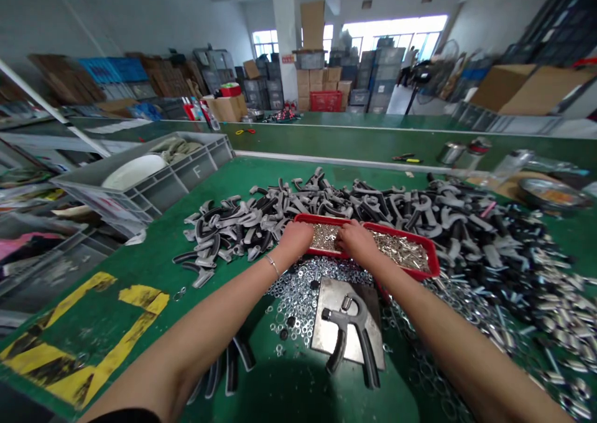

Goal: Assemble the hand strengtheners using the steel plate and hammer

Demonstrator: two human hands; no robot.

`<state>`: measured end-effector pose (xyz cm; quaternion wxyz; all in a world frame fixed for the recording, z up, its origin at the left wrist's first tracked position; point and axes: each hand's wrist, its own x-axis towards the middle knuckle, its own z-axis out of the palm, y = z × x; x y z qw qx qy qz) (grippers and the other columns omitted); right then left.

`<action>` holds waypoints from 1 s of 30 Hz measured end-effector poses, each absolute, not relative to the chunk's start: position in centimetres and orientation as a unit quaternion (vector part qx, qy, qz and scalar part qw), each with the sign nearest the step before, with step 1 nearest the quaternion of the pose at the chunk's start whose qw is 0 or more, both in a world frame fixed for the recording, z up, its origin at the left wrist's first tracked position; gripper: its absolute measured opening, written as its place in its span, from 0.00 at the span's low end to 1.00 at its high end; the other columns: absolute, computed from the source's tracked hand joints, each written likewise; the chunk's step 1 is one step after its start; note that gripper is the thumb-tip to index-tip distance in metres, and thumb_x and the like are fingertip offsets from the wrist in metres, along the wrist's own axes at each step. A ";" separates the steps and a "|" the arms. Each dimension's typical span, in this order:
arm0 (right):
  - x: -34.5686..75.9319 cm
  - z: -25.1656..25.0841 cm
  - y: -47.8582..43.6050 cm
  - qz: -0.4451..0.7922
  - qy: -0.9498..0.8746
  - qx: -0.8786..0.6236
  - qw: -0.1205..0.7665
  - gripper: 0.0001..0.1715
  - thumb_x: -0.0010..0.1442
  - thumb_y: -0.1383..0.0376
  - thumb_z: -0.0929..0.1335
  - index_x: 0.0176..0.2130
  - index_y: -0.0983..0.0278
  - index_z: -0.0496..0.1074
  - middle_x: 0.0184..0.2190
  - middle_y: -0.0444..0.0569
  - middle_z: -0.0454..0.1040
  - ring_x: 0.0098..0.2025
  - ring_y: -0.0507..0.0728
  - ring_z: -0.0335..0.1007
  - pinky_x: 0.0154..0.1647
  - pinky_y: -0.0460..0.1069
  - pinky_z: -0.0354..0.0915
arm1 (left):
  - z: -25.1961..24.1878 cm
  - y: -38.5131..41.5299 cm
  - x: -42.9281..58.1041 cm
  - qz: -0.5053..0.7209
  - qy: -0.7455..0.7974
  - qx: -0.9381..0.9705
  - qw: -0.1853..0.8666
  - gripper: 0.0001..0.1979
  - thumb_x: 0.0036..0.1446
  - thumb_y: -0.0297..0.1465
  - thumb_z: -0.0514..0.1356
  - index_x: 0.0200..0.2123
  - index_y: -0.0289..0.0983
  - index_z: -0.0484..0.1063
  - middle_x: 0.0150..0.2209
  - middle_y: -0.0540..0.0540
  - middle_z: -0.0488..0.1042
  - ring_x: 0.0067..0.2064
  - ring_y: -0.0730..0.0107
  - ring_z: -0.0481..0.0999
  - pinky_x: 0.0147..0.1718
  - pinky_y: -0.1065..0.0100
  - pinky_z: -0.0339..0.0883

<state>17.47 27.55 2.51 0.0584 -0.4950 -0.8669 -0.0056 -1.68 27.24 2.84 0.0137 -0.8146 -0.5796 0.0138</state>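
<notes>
My left hand (297, 239) is at the left end of a red tray (342, 254) of small metal parts (325, 237). Its fingers curl down and are mostly hidden. My right hand (357, 239) reaches into the right part of that tray, fingers bent together among the parts; any piece in them is too small to make out. A second red tray (431, 254) of small pins or screws (400, 249) adjoins on the right. Below the hands, a grey hand gripper with a spring and black handles (347, 317) rests on a metal plate (325, 333).
Grey and black gripper handles (242, 221) are heaped behind the trays. Loose nuts (296, 292) surround the plate; rings and metal sleeves (566, 323) spread right. A grey crate (186, 177) stands left, pliers (408, 158) and a metal bowl (553, 194) at the back right.
</notes>
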 end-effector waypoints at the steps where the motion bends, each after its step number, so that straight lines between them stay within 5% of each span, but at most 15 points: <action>1: 17.4 2.1 27.9 -0.003 -0.867 -0.495 0.056 0.03 0.58 0.67 0.71 0.33 0.65 0.77 0.36 0.56 0.78 0.46 0.63 0.67 0.46 0.52 0.61 | 2.4 27.2 -1.9 0.001 -0.581 -0.814 0.017 0.12 0.61 0.21 0.53 0.42 0.28 0.75 0.42 0.32 0.78 0.47 0.51 0.77 0.47 0.56 0.67; 9: 17.6 1.0 27.7 0.039 -0.837 -0.533 0.114 0.07 0.62 0.67 0.66 0.37 0.65 0.74 0.39 0.58 0.78 0.45 0.64 0.68 0.46 0.54 0.58 | 0.7 27.9 -2.6 -0.119 -0.606 -0.786 -0.026 0.09 0.59 0.22 0.54 0.40 0.29 0.73 0.40 0.33 0.78 0.45 0.50 0.78 0.47 0.55 0.66; 17: 19.7 2.8 22.7 0.199 -0.779 -0.544 0.241 0.06 0.62 0.63 0.63 0.37 0.62 0.68 0.33 0.48 0.77 0.34 0.55 0.72 0.35 0.48 0.65 | 2.1 25.4 -5.8 -0.264 -0.599 -0.742 -0.143 0.08 0.63 0.30 0.55 0.39 0.35 0.74 0.37 0.46 0.79 0.37 0.69 0.78 0.37 0.70 0.68; 23: 23.3 0.4 11.3 0.369 -0.720 -0.525 0.264 0.08 0.63 0.60 0.64 0.34 0.61 0.69 0.28 0.46 0.75 0.30 0.56 0.73 0.33 0.50 0.68 | 1.6 17.5 -7.1 -0.406 -0.549 -0.609 -0.404 0.09 0.56 0.34 0.62 0.38 0.36 0.76 0.34 0.46 0.79 0.34 0.68 0.76 0.36 0.67 0.69; 30: 22.5 -1.6 9.7 0.227 -0.823 -0.457 0.252 0.11 0.68 0.64 0.62 0.39 0.60 0.72 0.38 0.51 0.71 0.43 0.59 0.70 0.46 0.54 0.67 | 1.1 12.2 -4.6 -0.383 -0.512 -0.486 -0.596 0.11 0.54 0.34 0.65 0.40 0.36 0.76 0.38 0.42 0.81 0.37 0.68 0.78 0.42 0.64 0.71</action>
